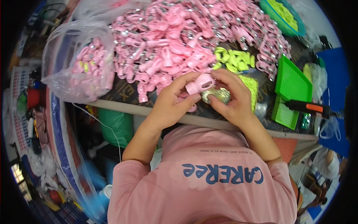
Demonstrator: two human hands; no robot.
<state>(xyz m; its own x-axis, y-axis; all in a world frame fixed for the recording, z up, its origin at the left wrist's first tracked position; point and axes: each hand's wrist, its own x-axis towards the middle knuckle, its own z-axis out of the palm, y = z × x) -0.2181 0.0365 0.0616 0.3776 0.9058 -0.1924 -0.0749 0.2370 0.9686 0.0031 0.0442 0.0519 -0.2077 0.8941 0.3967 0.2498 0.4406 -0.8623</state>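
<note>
Pink piece: a hollow, rounded pink part (196, 87) with an oval opening – up in the air between both hands, just over the near edge of the worktop (125, 89).
Left grip: left hand (173, 98) closed on the pink part, thumb below, fingers behind.
Right grip: right hand (235, 95) curled narrow, fingertips at the part's far end, thumb by a shiny gold-silver bundle (222, 95); can't tell if it carries that bundle or only touches it.
Under the hands: another pink piece (192, 108), partly hidden by the left hand.
Pink heap: big spread (179, 41) across the worktop, many pieces with shiny metal bits among them.
Yellow-green bits: small loose pile (236, 59) beyond the right hand; more in a teal bowl (301, 29), top right.
Clear bag: at left (56, 84), part-filled with pink pieces (97, 71), a few yellow-green spots showing.
Green trays: two at right (292, 78), tool with black-orange handle (310, 107) across them.
Progress: one part in hand, not set down; bagged lot looks possibly finished, heap much larger – so probably plenty left. Which heap pieces are complete: can't tell.
</note>
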